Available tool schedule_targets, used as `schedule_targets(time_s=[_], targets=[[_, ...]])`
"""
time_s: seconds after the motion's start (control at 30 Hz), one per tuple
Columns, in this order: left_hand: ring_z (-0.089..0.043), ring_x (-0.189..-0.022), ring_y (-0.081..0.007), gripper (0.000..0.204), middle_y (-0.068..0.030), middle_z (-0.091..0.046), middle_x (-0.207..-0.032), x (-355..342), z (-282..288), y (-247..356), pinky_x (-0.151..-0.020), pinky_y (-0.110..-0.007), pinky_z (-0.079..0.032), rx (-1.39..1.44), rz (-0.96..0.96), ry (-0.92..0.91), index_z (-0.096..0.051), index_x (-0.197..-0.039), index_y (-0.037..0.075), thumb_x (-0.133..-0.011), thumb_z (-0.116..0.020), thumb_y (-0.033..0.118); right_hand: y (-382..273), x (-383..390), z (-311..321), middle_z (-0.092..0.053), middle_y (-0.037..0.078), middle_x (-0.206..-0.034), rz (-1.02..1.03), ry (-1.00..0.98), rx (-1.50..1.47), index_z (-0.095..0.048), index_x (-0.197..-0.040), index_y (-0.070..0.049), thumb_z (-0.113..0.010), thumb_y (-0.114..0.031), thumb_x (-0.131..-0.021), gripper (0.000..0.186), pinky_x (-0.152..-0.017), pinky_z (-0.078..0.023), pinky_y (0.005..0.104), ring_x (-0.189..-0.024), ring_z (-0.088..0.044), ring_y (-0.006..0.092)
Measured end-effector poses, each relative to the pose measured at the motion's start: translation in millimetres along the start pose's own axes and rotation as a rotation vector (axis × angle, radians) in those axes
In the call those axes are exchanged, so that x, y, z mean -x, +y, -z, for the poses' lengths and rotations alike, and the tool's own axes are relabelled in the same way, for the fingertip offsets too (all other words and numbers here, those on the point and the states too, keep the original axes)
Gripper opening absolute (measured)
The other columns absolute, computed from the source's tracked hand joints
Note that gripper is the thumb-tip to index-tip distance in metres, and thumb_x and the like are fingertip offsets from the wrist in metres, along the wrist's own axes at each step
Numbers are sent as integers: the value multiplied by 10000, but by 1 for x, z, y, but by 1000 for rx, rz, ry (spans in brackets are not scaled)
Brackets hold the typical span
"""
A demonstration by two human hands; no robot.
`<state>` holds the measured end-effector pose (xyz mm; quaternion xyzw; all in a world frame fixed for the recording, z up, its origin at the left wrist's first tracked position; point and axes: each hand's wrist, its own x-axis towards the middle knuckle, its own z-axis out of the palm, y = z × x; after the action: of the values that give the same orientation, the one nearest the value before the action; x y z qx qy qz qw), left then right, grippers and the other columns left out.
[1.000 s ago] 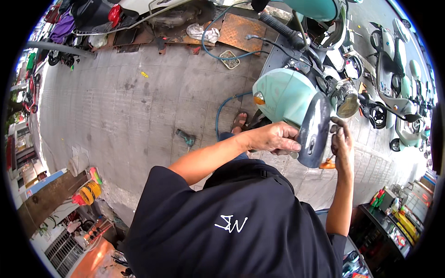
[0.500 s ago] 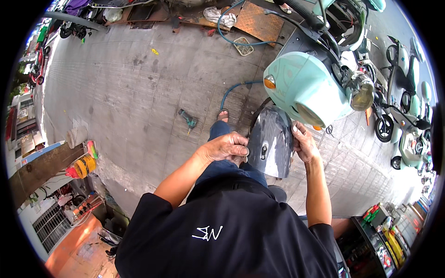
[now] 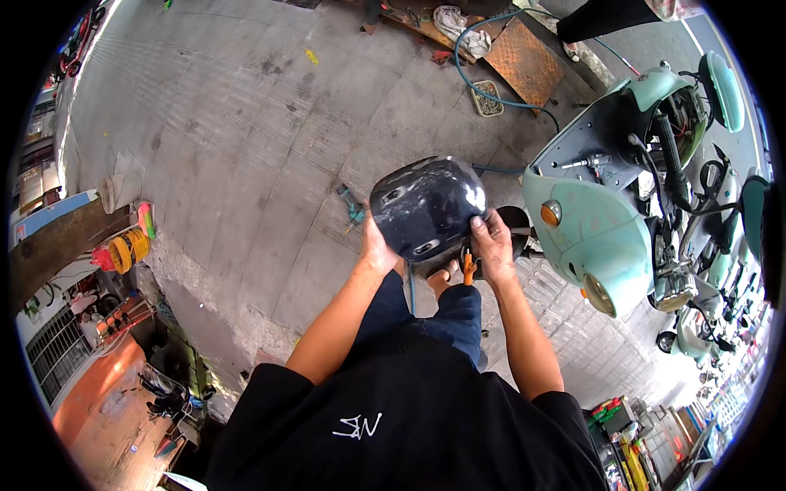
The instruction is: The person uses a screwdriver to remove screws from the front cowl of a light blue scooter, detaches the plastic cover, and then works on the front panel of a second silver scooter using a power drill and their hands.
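A glossy black curved mudguard with two oval slots and scuffed pale patches is held up in front of me, above my knees. My left hand supports its left side, fingers mostly hidden behind it. On its lower right edge my right hand grips with the thumb on top. Just below that hand shows an orange-handled tool; whether the hand touches it I cannot tell. To the right stands a mint-green scooter with its front wheel partly seen beyond my right hand.
A teal power drill lies on the paving left of the mudguard. Another tool rests on the scooter's footboard. Farther off are a tray of small parts, a blue hose, a rusty plate and another person's dark-clothed leg.
The mudguard has been lifted and turned crosswise, now showing two slots. Both hands have shifted left with it. The view has swung, so the scooter appears farther right.
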<state>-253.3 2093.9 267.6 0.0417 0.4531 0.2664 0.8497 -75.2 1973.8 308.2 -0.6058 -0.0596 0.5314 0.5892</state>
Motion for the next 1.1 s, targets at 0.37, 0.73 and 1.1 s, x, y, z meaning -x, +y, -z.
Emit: schedule_targets(time_s=[0.37, 0.73, 1.1], targets=[[-546, -1115, -271, 577, -159, -534, -1224, -54, 114, 75, -944, -418, -473, -251, -213, 593, -480, -1240, -27, -920, -535, 450, 180, -172, -40, -616, 142, -1001, -199, -314, 464, -557, -1145, 6, -578, -398, -910, 467, -885, -418, 346, -958, -552, 221], [-488, -1167, -229, 576, -55, -521, -1285, -102, 288, -15, -1028, -383, -361, 78, -102, 695, -433, -1342, 45, -960, -415, 476, 431, -479, 112, -631, 182, -1038, -77, -85, 1718, -505, -1200, -140, -611, -316, -849, 406, -793, -495, 469, -937, -623, 381], [-612, -1022, -242, 401, -103, -609, -1187, -192, 373, -25, -900, -386, -500, 427, -292, 581, -547, -1229, 64, -982, -431, 358, 467, -437, 52, -619, 231, -922, -65, -516, 1402, -563, -940, -46, -580, -203, -833, 191, -759, -479, 464, -898, -601, 399]])
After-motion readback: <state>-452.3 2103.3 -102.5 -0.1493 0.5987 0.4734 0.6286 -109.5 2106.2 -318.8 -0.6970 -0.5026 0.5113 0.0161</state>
